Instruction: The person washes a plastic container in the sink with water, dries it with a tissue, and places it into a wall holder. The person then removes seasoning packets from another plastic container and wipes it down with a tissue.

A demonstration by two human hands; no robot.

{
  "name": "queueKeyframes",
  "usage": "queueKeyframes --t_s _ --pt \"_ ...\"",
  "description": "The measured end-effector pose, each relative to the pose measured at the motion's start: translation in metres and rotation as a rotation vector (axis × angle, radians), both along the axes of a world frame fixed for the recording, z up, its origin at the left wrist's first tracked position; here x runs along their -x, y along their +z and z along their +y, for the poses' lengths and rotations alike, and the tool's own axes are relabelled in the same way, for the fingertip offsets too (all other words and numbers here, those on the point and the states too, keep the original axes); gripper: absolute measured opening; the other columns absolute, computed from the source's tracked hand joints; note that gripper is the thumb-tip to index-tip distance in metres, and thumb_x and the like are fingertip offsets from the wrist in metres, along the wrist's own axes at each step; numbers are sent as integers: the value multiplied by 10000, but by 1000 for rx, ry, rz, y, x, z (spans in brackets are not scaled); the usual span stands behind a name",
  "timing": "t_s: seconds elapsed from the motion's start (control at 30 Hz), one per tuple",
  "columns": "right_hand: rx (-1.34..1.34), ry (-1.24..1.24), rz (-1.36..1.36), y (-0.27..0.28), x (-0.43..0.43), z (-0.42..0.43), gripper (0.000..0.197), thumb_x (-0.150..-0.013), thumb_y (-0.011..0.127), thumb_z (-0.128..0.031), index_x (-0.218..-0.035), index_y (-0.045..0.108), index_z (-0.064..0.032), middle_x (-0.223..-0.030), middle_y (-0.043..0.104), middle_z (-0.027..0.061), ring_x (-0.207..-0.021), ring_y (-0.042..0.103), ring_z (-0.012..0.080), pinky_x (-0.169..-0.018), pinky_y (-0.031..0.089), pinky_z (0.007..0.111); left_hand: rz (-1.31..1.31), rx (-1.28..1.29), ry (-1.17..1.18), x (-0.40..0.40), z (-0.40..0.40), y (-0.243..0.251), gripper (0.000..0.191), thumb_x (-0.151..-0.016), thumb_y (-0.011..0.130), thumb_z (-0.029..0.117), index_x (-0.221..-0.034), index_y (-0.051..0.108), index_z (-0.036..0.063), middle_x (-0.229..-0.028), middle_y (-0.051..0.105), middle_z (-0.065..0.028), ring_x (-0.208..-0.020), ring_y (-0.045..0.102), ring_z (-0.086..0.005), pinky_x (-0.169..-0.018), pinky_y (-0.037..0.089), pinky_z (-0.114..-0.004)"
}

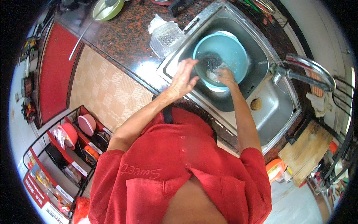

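A light blue plastic basin (pixel 236 51) with pale handles sits in the large sink bowl (pixel 256 42) and holds water. In it lies a dark mass (pixel 210 59), too blurred to name. My right hand (pixel 226 76) reaches into the basin's near side, fingers curled down at a whitish, translucent patch (pixel 213 75). Whether that is a thing in its grip or splashing water is unclear. My left hand (pixel 183 79) hovers by the basin's left rim with fingers spread and nothing in it.
Left of the sink stands a clear plastic container (pixel 166 37) with white paper. A green bowl (pixel 112 12) with a long-handled ladle (pixel 84 36) is farther left. The faucet (pixel 307 75) arches right of the basin, above a smaller sink bowl (pixel 275 112). A cutting board (pixel 306 151) and rack (pixel 53 140) flank me.
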State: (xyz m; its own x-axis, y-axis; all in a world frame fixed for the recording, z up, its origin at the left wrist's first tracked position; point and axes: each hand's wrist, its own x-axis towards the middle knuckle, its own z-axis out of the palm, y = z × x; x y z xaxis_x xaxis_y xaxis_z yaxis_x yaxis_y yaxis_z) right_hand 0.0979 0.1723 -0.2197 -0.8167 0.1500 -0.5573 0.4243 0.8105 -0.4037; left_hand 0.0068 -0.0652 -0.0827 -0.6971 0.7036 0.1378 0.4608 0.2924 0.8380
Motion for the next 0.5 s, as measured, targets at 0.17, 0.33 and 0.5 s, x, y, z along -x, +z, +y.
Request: queueKeyframes --t_s 0.17,0.33,0.5 --pt "-552 -150 221 -33 -10 -11 233 -761 493 -105 -967 572 -30 -990 573 201 -890 579 308 -760 463 391 -535 172 5 -20 28 -13 391 -778 584 139 -1117 460 -9 -1042 513 -159 -948 512 -272 -839 450 -358" --pt "-218 -104 116 -16 -12 -4 197 -776 477 -91 -896 602 2 -870 600 235 -830 593 359 -731 475 420 -988 153 136 -31 62 -48 313 -826 550 220 -1055 489 16 -949 545 -122 -775 543 -210 -689 467 -345" --pt "292 -585 295 49 -8 -23 129 -741 585 -105 -845 593 -29 -796 605 157 -750 588 311 -663 452 375 -1736 242 379 -27 99 -48 646 -869 380 500 -1293 256 28 -1156 452 -174 -961 496 -260 -825 440 -405"
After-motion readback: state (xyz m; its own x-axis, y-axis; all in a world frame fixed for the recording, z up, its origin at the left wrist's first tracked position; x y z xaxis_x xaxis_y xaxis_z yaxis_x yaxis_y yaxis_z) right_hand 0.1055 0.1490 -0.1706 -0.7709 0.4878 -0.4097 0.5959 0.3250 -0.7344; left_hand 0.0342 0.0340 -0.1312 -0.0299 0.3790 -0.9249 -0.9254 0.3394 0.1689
